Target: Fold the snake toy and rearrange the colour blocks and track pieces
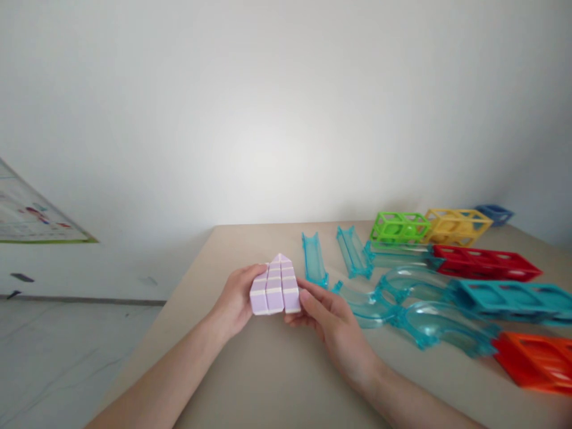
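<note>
A block of light purple segments with white seams (274, 289) is held between both hands above the table, its pointed end facing the wall. My left hand (239, 298) grips its left side, thumb along the upper edge. On the right side, my right hand (328, 316) holds it with the thumb at the near right corner and the fingers partly beneath. The underside of the block is hidden.
On the table (196, 274), clear blue track pieces (315, 259) and curved tracks (393, 310) lie to the right. Beyond them are green (399, 227), yellow (458, 226), red (485, 263), teal (513, 301) and orange (538, 360) frames. A wall stands behind.
</note>
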A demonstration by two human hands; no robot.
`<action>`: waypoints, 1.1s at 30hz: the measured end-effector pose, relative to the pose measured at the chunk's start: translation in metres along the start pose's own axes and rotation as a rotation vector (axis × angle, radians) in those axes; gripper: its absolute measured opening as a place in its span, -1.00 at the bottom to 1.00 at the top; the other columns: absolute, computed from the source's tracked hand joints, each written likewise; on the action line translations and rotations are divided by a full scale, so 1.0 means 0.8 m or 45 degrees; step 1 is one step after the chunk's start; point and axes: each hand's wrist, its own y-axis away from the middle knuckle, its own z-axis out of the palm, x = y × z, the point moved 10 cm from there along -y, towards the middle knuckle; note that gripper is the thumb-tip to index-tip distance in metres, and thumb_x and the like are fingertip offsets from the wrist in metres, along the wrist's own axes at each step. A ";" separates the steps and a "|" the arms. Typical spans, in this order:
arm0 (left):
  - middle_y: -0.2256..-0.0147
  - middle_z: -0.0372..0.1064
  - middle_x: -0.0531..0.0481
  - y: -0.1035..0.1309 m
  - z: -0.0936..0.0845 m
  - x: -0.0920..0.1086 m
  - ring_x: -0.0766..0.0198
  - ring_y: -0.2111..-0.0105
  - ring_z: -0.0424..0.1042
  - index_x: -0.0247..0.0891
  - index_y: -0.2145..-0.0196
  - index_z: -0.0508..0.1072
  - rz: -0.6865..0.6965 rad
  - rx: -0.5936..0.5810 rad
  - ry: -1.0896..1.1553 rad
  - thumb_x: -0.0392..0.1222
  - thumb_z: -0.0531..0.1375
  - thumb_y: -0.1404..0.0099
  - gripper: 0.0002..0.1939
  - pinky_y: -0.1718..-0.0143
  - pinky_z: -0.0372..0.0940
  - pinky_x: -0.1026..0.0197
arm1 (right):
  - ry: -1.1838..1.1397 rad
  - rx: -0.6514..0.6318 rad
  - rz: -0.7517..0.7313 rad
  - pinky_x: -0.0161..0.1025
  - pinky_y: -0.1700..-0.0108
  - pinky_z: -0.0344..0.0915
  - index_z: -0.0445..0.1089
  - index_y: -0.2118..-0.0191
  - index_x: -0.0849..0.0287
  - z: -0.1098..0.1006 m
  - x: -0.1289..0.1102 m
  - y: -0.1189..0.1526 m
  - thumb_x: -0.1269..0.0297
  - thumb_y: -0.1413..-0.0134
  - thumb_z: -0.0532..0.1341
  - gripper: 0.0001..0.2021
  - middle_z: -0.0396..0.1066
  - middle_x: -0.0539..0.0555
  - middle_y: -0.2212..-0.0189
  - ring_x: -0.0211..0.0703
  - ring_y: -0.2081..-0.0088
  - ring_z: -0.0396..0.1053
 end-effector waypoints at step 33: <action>0.49 0.35 0.06 0.013 0.033 0.031 0.32 0.51 0.34 -0.24 0.06 0.44 0.218 -0.507 0.454 -0.35 0.22 -0.11 -0.61 0.19 0.33 0.07 | 0.474 -0.175 -0.315 -0.24 0.18 0.31 0.46 0.17 0.15 0.020 -0.019 0.015 0.21 -0.08 0.28 -0.79 0.46 0.07 0.29 -0.17 0.27 0.39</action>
